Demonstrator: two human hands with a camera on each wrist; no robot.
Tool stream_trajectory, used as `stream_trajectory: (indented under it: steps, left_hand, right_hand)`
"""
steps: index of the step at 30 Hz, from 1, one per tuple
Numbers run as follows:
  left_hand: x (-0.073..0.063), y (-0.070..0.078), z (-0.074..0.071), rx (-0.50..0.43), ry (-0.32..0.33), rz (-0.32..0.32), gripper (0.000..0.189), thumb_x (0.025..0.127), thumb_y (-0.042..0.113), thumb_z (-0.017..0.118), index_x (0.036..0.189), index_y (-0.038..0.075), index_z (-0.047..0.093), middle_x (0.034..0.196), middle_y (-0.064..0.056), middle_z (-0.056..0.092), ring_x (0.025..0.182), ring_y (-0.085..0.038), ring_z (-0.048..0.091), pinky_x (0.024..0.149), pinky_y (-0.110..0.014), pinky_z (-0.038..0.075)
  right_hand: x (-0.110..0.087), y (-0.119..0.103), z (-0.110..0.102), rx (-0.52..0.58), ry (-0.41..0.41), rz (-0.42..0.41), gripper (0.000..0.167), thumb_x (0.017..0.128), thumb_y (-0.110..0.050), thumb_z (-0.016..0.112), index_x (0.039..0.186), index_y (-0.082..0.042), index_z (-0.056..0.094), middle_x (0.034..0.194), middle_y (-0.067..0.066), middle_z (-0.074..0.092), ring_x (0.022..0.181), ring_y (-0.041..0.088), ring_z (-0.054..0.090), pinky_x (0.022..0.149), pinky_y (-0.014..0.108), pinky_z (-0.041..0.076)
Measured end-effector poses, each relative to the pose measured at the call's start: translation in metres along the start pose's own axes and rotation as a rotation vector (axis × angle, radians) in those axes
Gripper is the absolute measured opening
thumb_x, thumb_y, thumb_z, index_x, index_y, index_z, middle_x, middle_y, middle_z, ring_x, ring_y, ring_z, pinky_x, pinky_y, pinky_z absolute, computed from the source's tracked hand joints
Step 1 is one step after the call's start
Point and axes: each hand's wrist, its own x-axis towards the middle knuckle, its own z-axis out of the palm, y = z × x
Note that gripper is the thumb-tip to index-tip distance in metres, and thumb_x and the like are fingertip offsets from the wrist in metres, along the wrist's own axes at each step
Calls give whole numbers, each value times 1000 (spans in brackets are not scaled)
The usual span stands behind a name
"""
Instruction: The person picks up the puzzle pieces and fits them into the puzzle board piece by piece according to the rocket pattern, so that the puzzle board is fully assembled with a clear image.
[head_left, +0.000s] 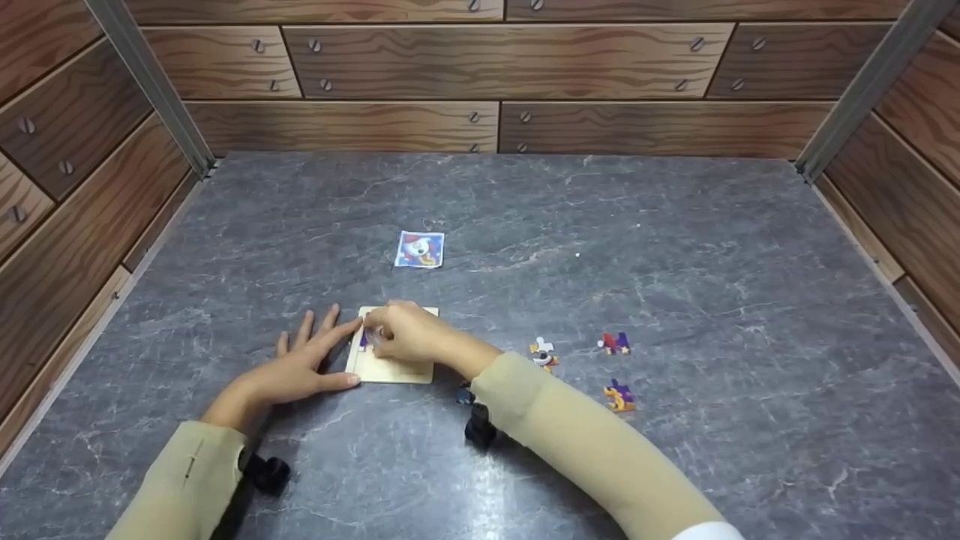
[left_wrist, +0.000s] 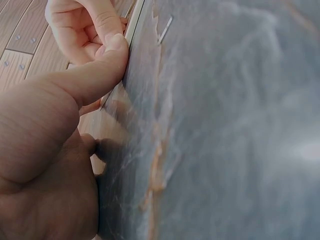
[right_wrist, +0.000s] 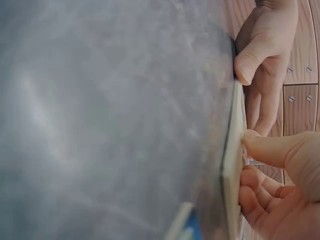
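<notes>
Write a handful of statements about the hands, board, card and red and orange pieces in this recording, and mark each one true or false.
1. The left hand touches the left edge of the board. True.
2. The card lies farther from the person than the board. True.
3. The right hand is on the card. False: it is at the board, apart from the card.
4. The red piece lies farther from the person than the orange piece. True.
5. Those two pieces touch. False: bare tabletop shows between them.
6. Both of them lie left of the board. False: they lie to its right.
</notes>
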Motion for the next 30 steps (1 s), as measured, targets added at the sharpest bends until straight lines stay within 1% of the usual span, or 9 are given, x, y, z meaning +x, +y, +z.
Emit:
stream_trajectory:
  steps: [3,6,10,14,16,19,22,25,30]
  left_hand:
    - [1,0,0,2,3,-1,82,85,50,61,150,26,19,154,-15,-12,133,-39,-26,94,-66,-20]
    - [2,0,1,8,4,-4,82,85,51,61,150,25,19,154,-15,-12,133,-39,-25,95,-66,-20]
    - [1,0,1,9,0,-11,83,84,51,61,150,24,19,154,-15,-12,133,-39,-25,94,-66,-20]
    - [1,1,0,4,-8,-18,83,84,51,61,150,25,18,154,-14,-12,133,-38,-26,94,-66,-20]
    - [1,1,0,3,-14,-23,83,84,52,60,150,25,18,154,-14,-12,133,-38,-26,94,-66,-21]
    - [1,1,0,6,-21,-30,83,84,53,60,150,25,18,154,-14,-12,133,-38,-26,95,-65,-21]
    - [2,1,0,10,-22,-34,83,84,53,60,150,25,18,154,-14,-12,133,-38,-25,95,-65,-21]
    - [2,0,0,13,-24,-35,84,84,54,60,150,25,18,154,-14,-13,133,-38,-25,95,-65,-21]
    - [2,0,0,10,-26,-36,84,84,54,60,150,26,18,154,-13,-13,134,-37,-25,95,-64,-21]
  right_hand:
    - [-2,0,-7,77,18,2,34,81,-7,69,114,-3,63,97,10,65,80,15,58,68,19,46]
    - [-5,0,-15,130,42,-17,26,83,-7,67,108,0,64,98,11,67,81,18,61,69,18,48]
    - [-14,1,-24,148,75,-46,20,85,-10,67,102,0,67,95,10,68,82,17,62,71,19,48]
    - [-26,2,-29,176,82,-57,21,86,-13,67,104,-1,67,92,7,67,77,13,59,67,20,47]
    - [-33,3,-32,184,79,-63,22,87,-14,67,105,-2,67,88,6,66,74,12,57,65,21,46]
    - [-41,5,-35,187,82,-78,22,87,-14,67,105,-1,67,84,6,65,73,12,57,66,22,47]
    - [-50,8,-40,201,85,-89,22,87,-14,66,104,0,67,84,6,66,74,13,58,67,23,48]
    - [-59,10,-44,224,80,-77,21,88,-15,66,104,-2,66,85,3,65,72,12,57,65,23,48]
    - [-72,13,-49,260,78,-44,23,89,-18,65,107,-4,66,81,-1,62,67,12,54,60,24,46]
